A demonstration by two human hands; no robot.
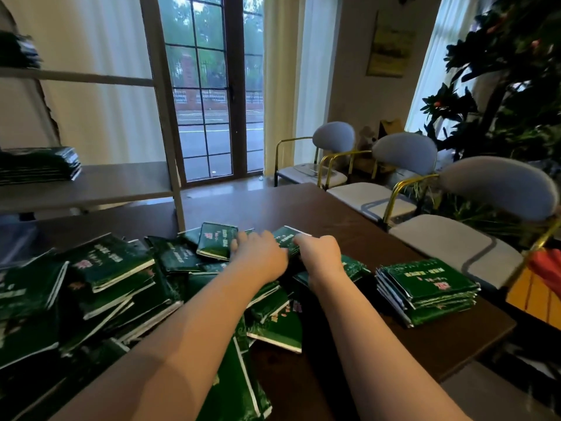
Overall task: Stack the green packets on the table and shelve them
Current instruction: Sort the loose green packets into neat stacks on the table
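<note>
Both arms stretched over the table (pixel 334 208). Right grip (pixel 321 253) curled round the edge of 1 green packet (pixel 287 238) at the far side of the loose heap (pixel 115 284). Left grip (pixel 258 255) down on the heap just beside, possibly pinching something; cannot tell. Neat stack (pixel 425 287) apart at the right; another stack (pixel 39 165) on the shelf (pixel 115 183).

Single head view, facing forward-down, close above table (pixel 306 208).
</note>
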